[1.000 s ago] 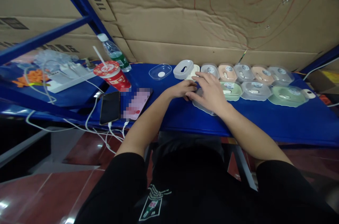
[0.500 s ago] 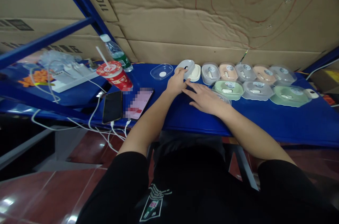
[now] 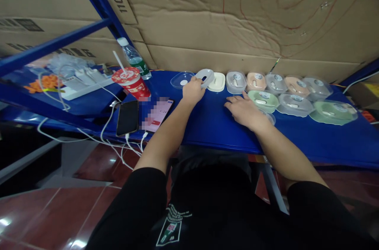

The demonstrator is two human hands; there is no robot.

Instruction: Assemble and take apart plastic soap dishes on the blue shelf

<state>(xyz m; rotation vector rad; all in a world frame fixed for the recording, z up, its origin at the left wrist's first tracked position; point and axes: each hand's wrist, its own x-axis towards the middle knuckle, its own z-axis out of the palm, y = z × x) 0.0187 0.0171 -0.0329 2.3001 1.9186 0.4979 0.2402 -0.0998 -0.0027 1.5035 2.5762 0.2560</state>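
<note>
Left hand (image 3: pixel 194 90) mostly closed, fingers curled at near-left edge of a translucent slotted piece (image 3: pixel 207 75), has hold of it; fingertips on the far side and underside not visible. Slotted piece sits left of centre at the back of the blue tabletop (image 3: pixel 219 131), dark opening showing, part of its near side covered by the fingers. Can't tell if it rests on the tabletop or is lifted.

Right next to it, cream piece (image 3: pixel 217 82); left end looks overlapped in this view, contact unclear. Other side: shallow clear tray (image 3: pixel 178 79) with round white spot, right end partly blocked by left hand.

Right hand (image 3: pixel 242 111) palm down, fingers loosely spread, no object seen in its grasp; space under palm hidden. One finger points up by the left end of a green lidded container (image 3: pixel 264 101); touching or just beside, can't tell. Clear piece (image 3: pixel 270 117) behind right wrist, only an edge showing, shape unclear.

More lidded containers in two rows at right, front ones partly blocking back ones; label print too small to read. Far left: red cup (image 3: pixel 132 84), bottle (image 3: pixel 135 60) partly behind it, dark phone (image 3: pixel 127 118), lit phone (image 3: pixel 158 116) with pixelated patch.
</note>
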